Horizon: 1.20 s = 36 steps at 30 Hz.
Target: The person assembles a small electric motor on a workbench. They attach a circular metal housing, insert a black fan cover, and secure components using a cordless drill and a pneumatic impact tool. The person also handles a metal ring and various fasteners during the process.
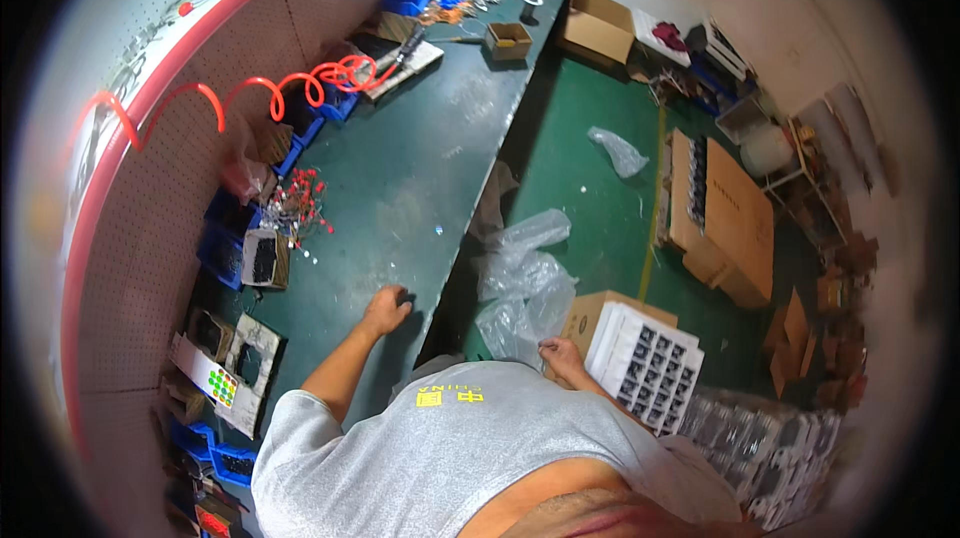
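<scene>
Head view. Landmark: long dark green workbench (380, 198). Over the workbench, near its right edge: left hand (387, 311), back up, with fingers loosely curled; closed on something small or not, cannot tell. Off the workbench's right side: right hand (566, 358), with fingertips drawn in together; clamped on plastic, on cardboard or on nothing, cannot tell. Just right of the workbench, beside the right hand: clear plastic bags (530, 278), crumpled. A little farther right of the workbench: brown carton (583, 322), with white trays (610, 356) carrying rows of dark parts.

Along the workbench's left side: blue bins (222, 253), red-and-white small parts (303, 203), small box of black pieces (264, 260). Toward the workbench's far end: coiled red hose (275, 93), small open cardboard box (508, 41). Well right of the workbench, over green floor (600, 208): large flat carton (730, 208).
</scene>
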### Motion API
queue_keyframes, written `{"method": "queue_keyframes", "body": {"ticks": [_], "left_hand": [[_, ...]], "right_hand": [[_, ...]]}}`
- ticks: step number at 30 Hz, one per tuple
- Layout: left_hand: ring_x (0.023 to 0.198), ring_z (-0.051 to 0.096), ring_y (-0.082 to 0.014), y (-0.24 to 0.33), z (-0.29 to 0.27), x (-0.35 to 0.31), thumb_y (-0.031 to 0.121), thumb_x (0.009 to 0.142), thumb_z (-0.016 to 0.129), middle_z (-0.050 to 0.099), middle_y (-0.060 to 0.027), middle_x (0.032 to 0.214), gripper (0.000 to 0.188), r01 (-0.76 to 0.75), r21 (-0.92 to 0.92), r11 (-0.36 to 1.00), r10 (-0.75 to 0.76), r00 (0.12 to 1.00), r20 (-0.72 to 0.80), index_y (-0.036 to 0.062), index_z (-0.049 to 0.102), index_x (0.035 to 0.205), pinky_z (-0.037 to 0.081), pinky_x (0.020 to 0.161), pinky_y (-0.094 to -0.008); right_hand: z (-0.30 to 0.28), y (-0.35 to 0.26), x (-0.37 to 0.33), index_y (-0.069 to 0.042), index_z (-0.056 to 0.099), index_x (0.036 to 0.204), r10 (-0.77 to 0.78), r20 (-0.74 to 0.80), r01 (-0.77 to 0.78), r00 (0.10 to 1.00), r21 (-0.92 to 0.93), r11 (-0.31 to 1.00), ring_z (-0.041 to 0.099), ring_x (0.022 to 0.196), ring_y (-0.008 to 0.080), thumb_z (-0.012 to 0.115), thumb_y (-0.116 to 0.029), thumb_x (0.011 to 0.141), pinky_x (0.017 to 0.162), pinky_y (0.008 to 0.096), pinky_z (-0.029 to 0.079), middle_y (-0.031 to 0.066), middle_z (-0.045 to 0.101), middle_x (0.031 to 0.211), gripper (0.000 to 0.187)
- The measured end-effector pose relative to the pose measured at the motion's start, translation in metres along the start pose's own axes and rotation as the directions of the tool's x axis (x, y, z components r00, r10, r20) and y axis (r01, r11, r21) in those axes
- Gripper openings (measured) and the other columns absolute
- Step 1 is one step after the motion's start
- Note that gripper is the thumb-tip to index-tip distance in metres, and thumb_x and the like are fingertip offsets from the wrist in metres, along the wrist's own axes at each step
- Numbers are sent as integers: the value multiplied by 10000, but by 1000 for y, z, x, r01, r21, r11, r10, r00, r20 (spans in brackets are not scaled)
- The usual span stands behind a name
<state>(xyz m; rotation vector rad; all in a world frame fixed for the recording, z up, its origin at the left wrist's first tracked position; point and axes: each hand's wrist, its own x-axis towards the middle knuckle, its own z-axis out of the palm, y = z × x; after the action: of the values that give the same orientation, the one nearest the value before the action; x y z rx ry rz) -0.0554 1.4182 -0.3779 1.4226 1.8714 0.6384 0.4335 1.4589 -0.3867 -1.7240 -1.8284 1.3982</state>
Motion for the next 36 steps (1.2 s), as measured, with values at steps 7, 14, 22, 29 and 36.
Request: {"method": "queue_keyframes", "body": {"ticks": [7, 14, 22, 29, 36], "left_hand": [[1404, 442, -397, 54, -68, 170, 268, 839, 767, 481, -216, 1511, 699, 105, 193, 976, -91, 993, -82, 20, 513, 1442, 426, 1134, -471], [1487, 347, -358, 84, -78, 322, 358, 783, 867, 294, -163, 1653, 1018, 409, 254, 877, -386, 912, -136, 36, 311, 1573, 369, 1178, -529], [1453, 358, -447, 107, -72, 430, 481, 668, 909, 233, -323, 1618, 1242, 674, 342, 654, -681, 722, -122, -58, 243, 1567, 377, 1164, -512], [1493, 280, -483, 101, -41, 450, 431, 700, 917, 140, -384, 1620, 1279, 704, 401, 585, -721, 679, -140, -110, 146, 1565, 379, 1185, -481], [1499, 252, -506, 104, -44, 459, 442, 716, 905, 114, -404, 1617, 1278, 708, 384, 592, -735, 670, -103, -118, 131, 1565, 312, 1222, -481]], "right_hand": [[-57, -175, 226, 30, 736, 1086, -303, 28, 304, 953, -51, 951, 725, 866, 196, 718, -132, 879, 791, 329, 577, 134, 765, 961, 263], [-76, -350, 471, 48, 711, 1100, -614, 77, 619, 785, -78, 782, 750, 927, 257, 733, -90, 863, 838, 360, 588, 187, 762, 1004, 275], [-40, -480, 837, -108, 749, 1089, -701, -10, 626, 714, -441, 643, 687, 1012, 390, 736, -169, 870, 888, 487, 553, 194, 729, 1036, 228], [-20, -530, 1030, -94, 712, 1063, -537, 64, 394, 841, -752, 528, 668, 1080, 372, 662, -162, 904, 863, 481, 585, 173, 669, 1147, 180], [-6, -532, 1100, -101, 728, 1014, -532, 24, 289, 847, -860, 420, 688, 1065, 301, 669, -129, 880, 857, 433, 591, 131, 723, 1079, 149]]}}
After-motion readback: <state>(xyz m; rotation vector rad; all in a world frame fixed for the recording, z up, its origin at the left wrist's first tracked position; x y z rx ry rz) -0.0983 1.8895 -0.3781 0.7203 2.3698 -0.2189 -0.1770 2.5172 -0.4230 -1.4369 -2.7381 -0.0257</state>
